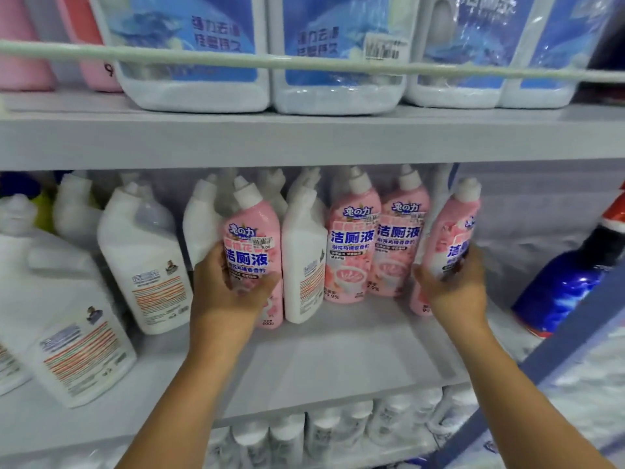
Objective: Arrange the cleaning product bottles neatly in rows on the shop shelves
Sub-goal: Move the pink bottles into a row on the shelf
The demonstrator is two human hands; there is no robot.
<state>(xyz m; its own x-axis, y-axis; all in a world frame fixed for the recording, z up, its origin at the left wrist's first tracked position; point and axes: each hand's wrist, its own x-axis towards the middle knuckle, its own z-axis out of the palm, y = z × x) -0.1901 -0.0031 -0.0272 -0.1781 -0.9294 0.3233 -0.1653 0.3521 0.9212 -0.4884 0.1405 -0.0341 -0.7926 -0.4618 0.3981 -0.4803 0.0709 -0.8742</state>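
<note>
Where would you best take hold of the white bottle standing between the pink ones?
Probably round the white bottle's broad middle, coming from the open front. Pink bottles crowd both its sides, the left hand is close by, and its slanted neck tucks under the upper shelf.

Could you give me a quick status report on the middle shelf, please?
Left hand grips one pink white-capped toilet-cleaner bottle; right hand grips another pink bottle. Two more pink bottles stand between. White bottle turned back-out breaks the row.
</note>
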